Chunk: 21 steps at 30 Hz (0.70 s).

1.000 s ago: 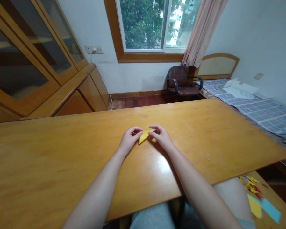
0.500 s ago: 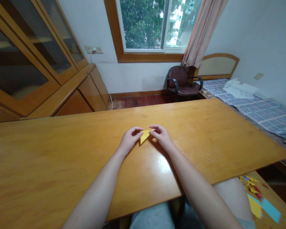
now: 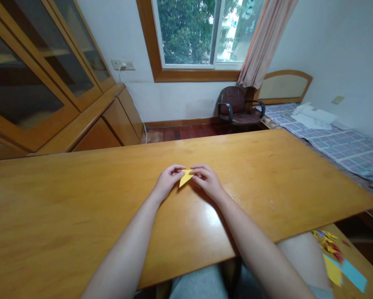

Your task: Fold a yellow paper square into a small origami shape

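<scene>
A small piece of folded yellow paper (image 3: 185, 177), roughly triangular with a point toward me, is held just above the wooden table (image 3: 89, 216). My left hand (image 3: 170, 179) pinches its left upper corner between thumb and fingers. On the other side, my right hand (image 3: 206, 178) has its fingers closed on the paper's right upper corner. The fingertips cover parts of both corners, so the folds there are hidden.
On a lower wooden surface at my right lie a pile of small yellow and red folded papers (image 3: 329, 243), yellow sheets (image 3: 332, 272) and a light blue sheet (image 3: 354, 276). A brown armchair (image 3: 236, 106) stands beyond the table, a cabinet (image 3: 80, 124) at the left, a bed (image 3: 339, 143) at the right.
The yellow paper has shifted slightly left and its lower tip has swung left. My right hand has moved a little left, closer to my left hand, with its fingers slightly rearranged.
</scene>
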### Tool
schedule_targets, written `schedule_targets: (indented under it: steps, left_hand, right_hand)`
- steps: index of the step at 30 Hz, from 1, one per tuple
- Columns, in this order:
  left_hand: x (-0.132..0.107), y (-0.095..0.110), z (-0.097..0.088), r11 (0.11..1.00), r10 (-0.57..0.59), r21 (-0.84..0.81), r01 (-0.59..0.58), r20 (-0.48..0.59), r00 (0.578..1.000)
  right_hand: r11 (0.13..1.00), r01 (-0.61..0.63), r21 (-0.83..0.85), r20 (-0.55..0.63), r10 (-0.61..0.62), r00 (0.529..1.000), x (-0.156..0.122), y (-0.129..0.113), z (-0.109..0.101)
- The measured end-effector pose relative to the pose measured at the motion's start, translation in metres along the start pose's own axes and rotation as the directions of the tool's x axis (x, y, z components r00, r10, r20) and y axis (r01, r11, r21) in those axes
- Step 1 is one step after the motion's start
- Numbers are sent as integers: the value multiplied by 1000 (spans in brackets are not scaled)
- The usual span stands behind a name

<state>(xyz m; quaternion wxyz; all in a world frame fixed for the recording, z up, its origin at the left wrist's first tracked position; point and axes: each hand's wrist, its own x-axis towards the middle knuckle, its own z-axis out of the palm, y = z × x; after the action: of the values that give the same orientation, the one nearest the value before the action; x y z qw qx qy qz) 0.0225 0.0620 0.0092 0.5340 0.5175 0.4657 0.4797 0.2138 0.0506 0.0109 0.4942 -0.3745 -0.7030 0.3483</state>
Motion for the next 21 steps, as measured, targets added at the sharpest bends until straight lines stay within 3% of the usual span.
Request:
schedule_targets:
  steps: [4, 8, 11, 15, 21]
  left_hand:
    - [2, -1, 0, 999, -7, 34, 7, 5, 1000]
    - [3, -2, 0, 1000, -5, -3, 5, 13, 1000]
    - [4, -3, 1, 1000, 11, -16, -11, -27, 1000]
    - [3, -4, 1, 1000, 1, -13, -2, -18, 1000]
    - [-2, 2, 3, 996, -1, 93, -9, 101, 995]
  right_hand:
    - [999, 22, -33, -38, -23, 999, 1, 2, -1]
    - [997, -62, -47, -50, 59, 997, 1, 5, -1]
    - [975, -211, 64, -65, 215, 974, 2, 8, -1]
    - [885, -383, 263, -57, 411, 910, 3, 9, -1]
    - [834, -401, 378, -44, 449, 892, 6, 3, -5]
